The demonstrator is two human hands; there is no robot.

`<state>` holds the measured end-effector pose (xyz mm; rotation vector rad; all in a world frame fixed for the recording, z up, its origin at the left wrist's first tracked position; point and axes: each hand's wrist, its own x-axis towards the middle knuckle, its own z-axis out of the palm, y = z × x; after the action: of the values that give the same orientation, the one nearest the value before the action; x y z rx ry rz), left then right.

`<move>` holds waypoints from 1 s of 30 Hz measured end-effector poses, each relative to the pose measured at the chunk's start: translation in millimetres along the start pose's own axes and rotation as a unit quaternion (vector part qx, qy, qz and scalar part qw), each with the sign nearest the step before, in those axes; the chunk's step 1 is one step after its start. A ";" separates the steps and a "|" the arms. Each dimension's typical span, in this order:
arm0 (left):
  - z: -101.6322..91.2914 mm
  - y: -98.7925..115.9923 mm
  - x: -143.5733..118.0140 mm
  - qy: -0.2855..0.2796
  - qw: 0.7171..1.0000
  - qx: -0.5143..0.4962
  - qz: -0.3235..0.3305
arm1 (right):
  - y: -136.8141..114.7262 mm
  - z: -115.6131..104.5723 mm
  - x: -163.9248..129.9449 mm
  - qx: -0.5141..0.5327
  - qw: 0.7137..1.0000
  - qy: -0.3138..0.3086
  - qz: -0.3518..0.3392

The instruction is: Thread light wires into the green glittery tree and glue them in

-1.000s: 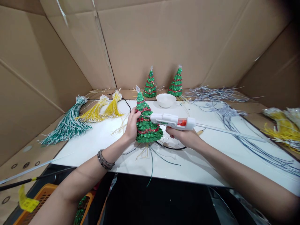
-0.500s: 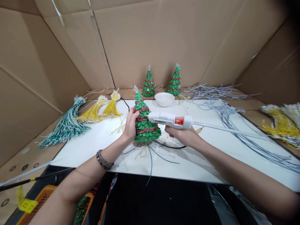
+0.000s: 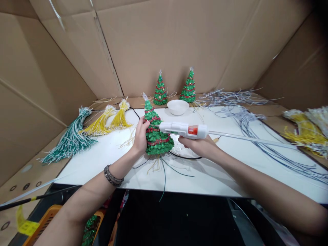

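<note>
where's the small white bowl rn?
Head view: the small white bowl sits at the far centre of the white tabletop, just in front of two small green glitter trees at the cardboard wall.

Bare forearms, sleeveless; a dark beaded bracelet (image 3: 113, 175) circles the left wrist.

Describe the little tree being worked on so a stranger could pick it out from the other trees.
On the white tabletop, look near the front middle, between the two hands. The green glittery tree with red garlands stands there, gripped by the left hand, with the white glue gun pointing at it. The two other trees stand untouched at the back by the white bowl.
</note>
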<state>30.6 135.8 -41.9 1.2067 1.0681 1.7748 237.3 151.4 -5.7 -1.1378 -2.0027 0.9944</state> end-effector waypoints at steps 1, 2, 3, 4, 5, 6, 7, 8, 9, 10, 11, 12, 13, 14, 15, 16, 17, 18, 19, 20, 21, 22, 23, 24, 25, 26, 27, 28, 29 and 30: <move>-0.1 -0.1 0.1 0.001 1.000 -0.002 -0.002 | 0.3 0.1 0.2 0.003 1.000 -0.002 -0.009; -0.2 -0.3 0.3 0.003 1.000 -0.003 -0.005 | 0.5 0.2 0.4 0.007 1.000 -0.004 -0.015; -0.4 -0.5 0.4 0.004 1.000 -0.002 -0.006 | 0.6 0.2 0.6 0.011 1.000 -0.007 -0.020; -0.7 -0.7 0.6 0.005 1.000 0.002 -0.006 | 0.6 0.3 0.8 0.015 1.000 -0.010 -0.024; -0.9 -1.0 0.7 0.005 1.000 0.006 -0.005 | 0.4 0.3 0.9 0.019 0.999 -0.011 -0.028; -1.2 -1.2 0.7 0.005 1.000 0.009 -0.004 | 0.2 0.2 1.0 0.020 0.999 -0.011 -0.031; -1.4 -1.4 0.7 0.006 1.000 0.009 -0.004 | -0.1 0.2 1.0 0.020 0.999 -0.010 -0.032; -1.5 -1.6 0.6 0.007 1.000 0.006 -0.005 | -0.4 0.0 1.0 0.019 0.999 -0.009 -0.031; -1.6 -1.7 0.5 0.008 1.000 0.001 -0.008 | -0.7 -0.1 0.9 0.019 0.999 -0.009 -0.028; -1.6 -1.8 0.4 0.009 1.000 -0.006 -0.012 | -1.0 -0.3 0.8 0.020 0.999 -0.010 -0.024; -1.6 -1.8 0.3 0.010 1.000 -0.011 -0.016 | -1.4 -0.5 0.6 0.020 1.000 -0.011 -0.021; -1.5 -1.7 0.3 0.011 1.000 -0.013 -0.019 | -1.7 -0.7 0.4 0.021 1.000 -0.012 -0.018; -1.4 -1.7 0.2 0.012 1.000 -0.013 -0.020 | -2.0 -0.8 0.1 0.021 1.000 -0.013 -0.018; -1.2 -1.5 0.3 0.012 1.000 -0.013 -0.021 | -2.4 -1.0 -0.1 0.021 1.000 -0.013 -0.019; -1.1 -1.4 0.3 0.012 1.000 -0.012 -0.020 | -2.8 -1.1 -0.4 0.021 0.999 -0.014 -0.020; -1.0 -1.2 0.3 0.012 1.000 -0.012 -0.020 | -3.2 -1.2 -0.5 0.021 0.999 -0.014 -0.022; -0.9 -1.0 0.3 0.012 1.000 -0.014 -0.021 | -3.6 -1.3 -0.6 0.022 0.999 -0.015 -0.023; -0.8 -0.8 0.3 0.012 1.000 -0.015 -0.022 | -4.1 -1.4 -0.5 0.022 0.999 -0.014 -0.025; -0.6 -0.5 0.2 0.013 1.000 -0.017 -0.023 | -4.6 -1.7 -0.3 0.021 0.999 -0.012 -0.027; -0.5 -0.1 0.1 0.015 0.999 -0.018 -0.024 | -5.3 -2.1 0.0 0.020 0.999 -0.012 -0.028; -0.3 0.3 -0.1 0.015 0.999 -0.017 -0.024 | -6.1 -2.6 0.3 0.019 0.999 -0.012 -0.027; -0.2 0.9 -0.3 0.016 0.999 -0.016 -0.024 | -7.0 -3.4 0.6 0.015 0.999 -0.013 -0.025; -0.1 1.4 -0.5 0.015 0.999 -0.013 -0.024 | -8.0 -4.3 0.8 0.010 1.000 -0.016 -0.022; 0.0 2.0 -0.7 0.014 1.000 -0.010 -0.024 | -8.9 -5.3 0.9 0.005 1.000 -0.019 -0.019; 0.1 2.5 -0.8 0.013 1.000 -0.006 -0.023 | -9.5 -6.3 1.0 0.001 1.000 -0.023 -0.018; 0.1 3.0 -0.8 0.011 1.000 -0.002 -0.022 | -9.7 -7.4 1.2 -0.001 1.000 -0.024 -0.017; 0.0 3.4 -0.7 0.008 1.000 0.002 -0.022 | -9.3 -8.4 1.4 0.001 1.000 -0.025 -0.014; -0.2 3.6 -0.4 0.007 1.000 0.007 -0.022 | -8.3 -9.3 1.9 0.008 1.000 -0.023 -0.007; -0.4 3.7 0.0 0.008 1.000 0.012 -0.022 | -6.7 -10.2 2.5 0.017 1.000 -0.018 0.002; -0.6 3.7 0.4 0.012 1.000 0.014 -0.024 | -4.6 -11.1 3.4 0.028 0.999 -0.013 0.014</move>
<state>29.5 134.6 -38.6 1.1698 1.1298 1.7464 242.7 156.2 4.5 -1.1324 -1.9711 1.0774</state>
